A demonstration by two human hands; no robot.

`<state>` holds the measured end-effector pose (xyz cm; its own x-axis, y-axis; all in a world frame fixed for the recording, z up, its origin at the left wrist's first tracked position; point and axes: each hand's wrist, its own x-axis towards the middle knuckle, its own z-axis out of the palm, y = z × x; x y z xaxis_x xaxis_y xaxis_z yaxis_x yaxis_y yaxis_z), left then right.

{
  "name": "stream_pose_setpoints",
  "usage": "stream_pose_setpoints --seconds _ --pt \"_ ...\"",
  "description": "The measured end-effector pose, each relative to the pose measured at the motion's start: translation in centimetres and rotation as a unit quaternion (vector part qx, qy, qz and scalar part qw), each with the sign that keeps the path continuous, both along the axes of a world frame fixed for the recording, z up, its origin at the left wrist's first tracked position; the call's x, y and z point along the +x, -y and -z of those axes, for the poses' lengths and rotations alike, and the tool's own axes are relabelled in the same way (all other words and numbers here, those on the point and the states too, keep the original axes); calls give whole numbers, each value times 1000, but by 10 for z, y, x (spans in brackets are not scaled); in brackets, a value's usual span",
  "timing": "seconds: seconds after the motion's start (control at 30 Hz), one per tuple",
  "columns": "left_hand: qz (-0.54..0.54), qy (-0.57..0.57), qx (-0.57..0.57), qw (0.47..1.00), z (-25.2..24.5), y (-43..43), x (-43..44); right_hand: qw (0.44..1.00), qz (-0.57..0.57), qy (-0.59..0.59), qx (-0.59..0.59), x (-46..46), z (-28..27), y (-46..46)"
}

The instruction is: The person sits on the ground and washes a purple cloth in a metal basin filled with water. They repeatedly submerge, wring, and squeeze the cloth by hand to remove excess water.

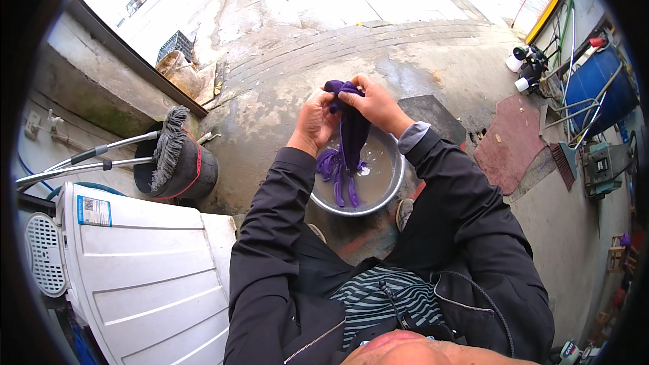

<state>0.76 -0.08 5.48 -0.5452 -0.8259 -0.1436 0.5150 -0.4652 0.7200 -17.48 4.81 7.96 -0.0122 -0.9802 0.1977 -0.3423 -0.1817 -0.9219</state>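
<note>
Both hands grip the upper end of a wet purple cloth [353, 134], holding it above a round metal basin [400, 182]. My left hand [317, 120] pinches the cloth from the left. On the other side my right hand [377, 104] has its thumb pressed over the bunched fabric. The cloth hangs down, and its twisted lower strands reach the cloudy grey-brown water [380, 175]. A small white patch shows on the water beside the strands. The basin rests on the concrete floor between my feet.
At left, a grey string mop [170, 147] leans in a black bucket [205, 172] beside a white ribbed plastic appliance [152, 263]. To the right lie a dark mat [431, 116] and a reddish mat [509, 142], near a broom [565, 162] and a blue barrel [601, 86].
</note>
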Motion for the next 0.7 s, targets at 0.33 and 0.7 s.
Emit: stream_pose_setpoints --seconds 0.33,0.7 --pt "-14 45 46 998 7 -8 -18 993 83 12 -79 -2 15 5" --pt "10 -7 40 999 5 -7 -18 974 28 24 -223 24 0 -14"
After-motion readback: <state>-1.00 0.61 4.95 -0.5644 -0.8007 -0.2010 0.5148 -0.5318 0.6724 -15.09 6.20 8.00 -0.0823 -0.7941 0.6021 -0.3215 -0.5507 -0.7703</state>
